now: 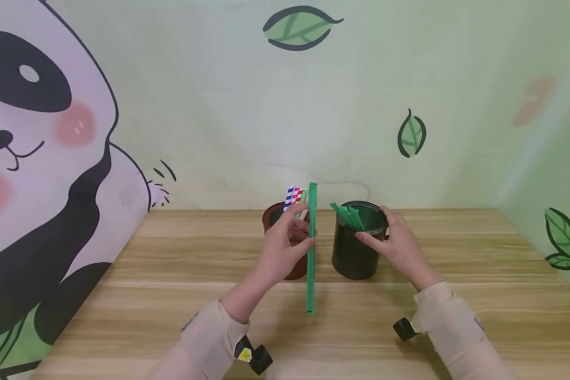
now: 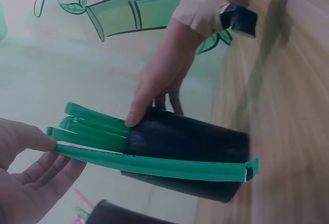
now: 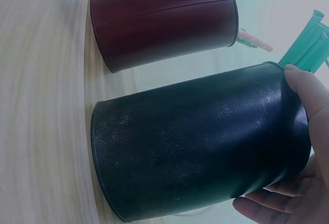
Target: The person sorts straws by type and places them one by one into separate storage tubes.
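A long, slim green-wrapped straw (image 1: 311,274) hangs upright from my left hand (image 1: 280,245), pinched between thumb and fingers near its upper part. In the left wrist view, the straw (image 2: 159,164) passes in front of the black cup (image 2: 190,136). My right hand (image 1: 401,245) grips that black cup (image 1: 353,258) by its rim, thumb at the front and fingers round the far side. Several green-wrapped straws (image 1: 350,216) lean inside the cup. Behind my left hand stands a dark red cup (image 1: 272,214), partly hidden, holding striped sticks (image 1: 292,196) that look like paper straws.
Both cups stand on a wood-grain table (image 1: 195,243), near its back edge. Behind it hangs a pale green backdrop (image 1: 209,105) with a panda and leaves. Small black wrist devices are strapped to both sleeves. A thin cord (image 1: 347,182) shows behind the cups.
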`<state>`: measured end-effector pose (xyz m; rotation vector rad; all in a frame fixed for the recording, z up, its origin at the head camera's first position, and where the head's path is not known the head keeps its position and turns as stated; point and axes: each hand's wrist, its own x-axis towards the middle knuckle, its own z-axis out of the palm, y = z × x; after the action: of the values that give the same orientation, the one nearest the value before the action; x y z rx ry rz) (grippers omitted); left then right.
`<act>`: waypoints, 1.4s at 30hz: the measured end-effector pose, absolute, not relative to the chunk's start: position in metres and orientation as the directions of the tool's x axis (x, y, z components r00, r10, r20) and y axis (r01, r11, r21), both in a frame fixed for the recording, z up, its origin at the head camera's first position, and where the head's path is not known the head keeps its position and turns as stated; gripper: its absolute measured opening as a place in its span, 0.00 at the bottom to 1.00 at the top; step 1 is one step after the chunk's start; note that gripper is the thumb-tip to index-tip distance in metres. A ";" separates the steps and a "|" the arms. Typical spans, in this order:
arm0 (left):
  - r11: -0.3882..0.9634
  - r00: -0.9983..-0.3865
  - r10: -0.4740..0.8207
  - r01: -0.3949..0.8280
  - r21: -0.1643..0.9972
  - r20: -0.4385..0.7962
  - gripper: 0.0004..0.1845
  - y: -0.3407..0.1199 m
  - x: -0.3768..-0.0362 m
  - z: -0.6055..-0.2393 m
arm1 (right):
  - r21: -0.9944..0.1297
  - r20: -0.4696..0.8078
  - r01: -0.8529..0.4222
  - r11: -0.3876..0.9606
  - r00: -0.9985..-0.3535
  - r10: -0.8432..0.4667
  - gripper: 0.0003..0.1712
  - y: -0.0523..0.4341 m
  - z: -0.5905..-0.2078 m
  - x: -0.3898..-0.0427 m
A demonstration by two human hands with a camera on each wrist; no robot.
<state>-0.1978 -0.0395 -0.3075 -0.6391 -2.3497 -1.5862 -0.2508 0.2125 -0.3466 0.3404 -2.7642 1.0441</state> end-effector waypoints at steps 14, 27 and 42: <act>0.358 -0.826 0.196 0.562 0.745 0.529 0.31 -0.037 -0.222 -0.269 | -0.622 0.224 -0.257 0.740 -0.964 -0.147 0.55 0.215 -0.349 -0.252; 0.419 -0.727 0.073 0.643 0.641 0.683 0.26 -0.038 -0.236 -0.243 | -0.620 0.229 -0.259 0.741 -0.963 -0.144 0.54 0.214 -0.349 -0.253; 0.190 -0.648 -0.127 0.727 0.659 0.751 0.21 -0.023 -0.247 -0.247 | -0.622 0.238 -0.261 0.739 -0.961 -0.139 0.54 0.213 -0.351 -0.253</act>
<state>-0.2466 -0.0230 -0.2475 -0.5666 -1.7638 -1.5411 -0.2535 0.2129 -0.3506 0.3210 -2.7633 1.0273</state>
